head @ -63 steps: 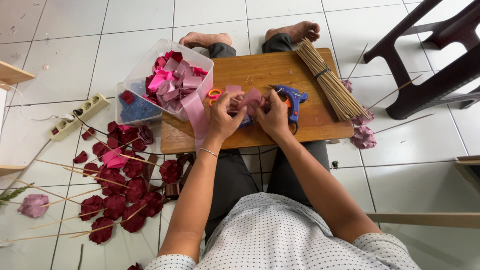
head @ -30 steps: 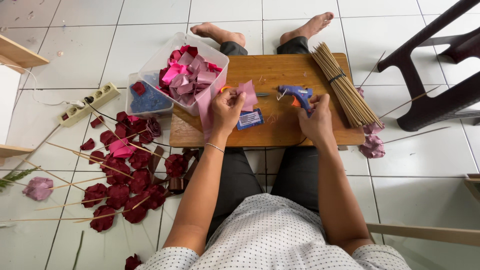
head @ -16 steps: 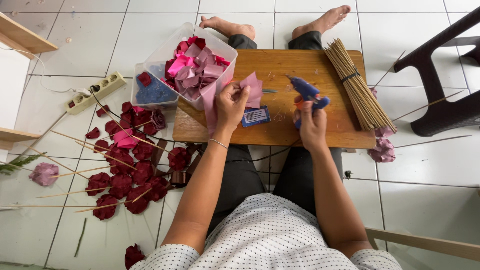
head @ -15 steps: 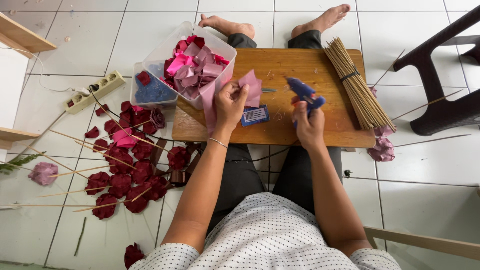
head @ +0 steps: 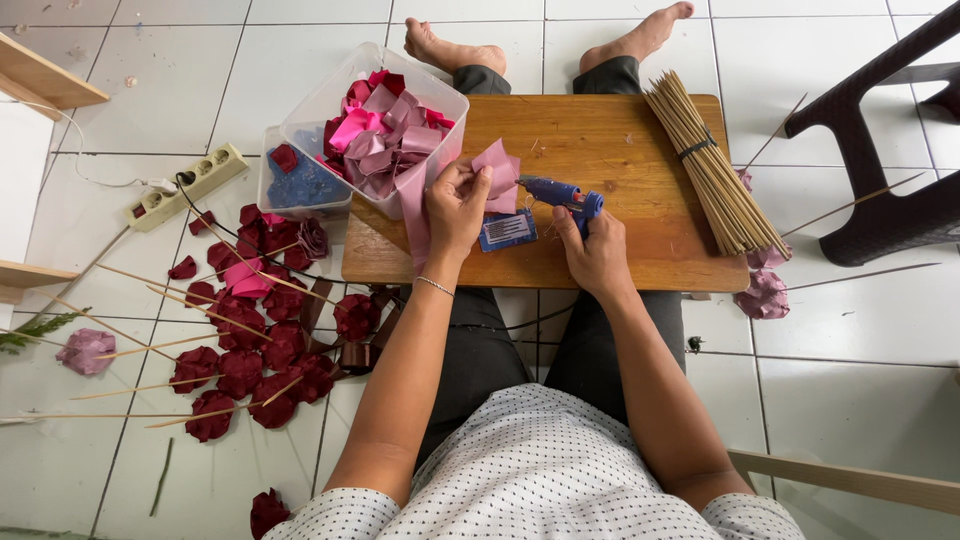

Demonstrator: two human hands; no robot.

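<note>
Pink folded ribbon petal (head: 497, 172), soft satin-looking fabric, sits pinched in the left hand (head: 456, 205), fingers closed tight around its lower edge, held just above the low wooden board table (head: 620, 150) that lies across the person's lap. The right hand (head: 597, 255) is wrapped around the handle of a blue glue gun (head: 562, 194), full fist grip. The gun's long axis runs roughly left-right, nozzle pointing toward the petal, tip just beside the fabric; I cannot tell whether it touches. So the petal lies left of the gun grip, right hand nearer the gun, left hand nearer the petal. A small dark blue flat packet (head: 507, 230) lies on the board between the two hands, below the petal.

Farther out on the board: a bundle of thin bamboo sticks (head: 705, 165), tied with a dark band, long axis slanted away from the person, well apart from the right hand.

Containers: a clear plastic tub (head: 310, 110) rests at the board's left corner, just beside the left hand, holding loose pink and dark red ribbon pieces (head: 385, 135). A smaller clear box (head: 303, 185) touches its left side, with blue material and one dark red piece inside.

On the white tiled floor (head: 840, 360) to the left: finished dark red ribbon roses on sticks (head: 245, 350) and a cream power strip (head: 185, 185). Far right, a dark plastic chair (head: 880, 130).
</note>
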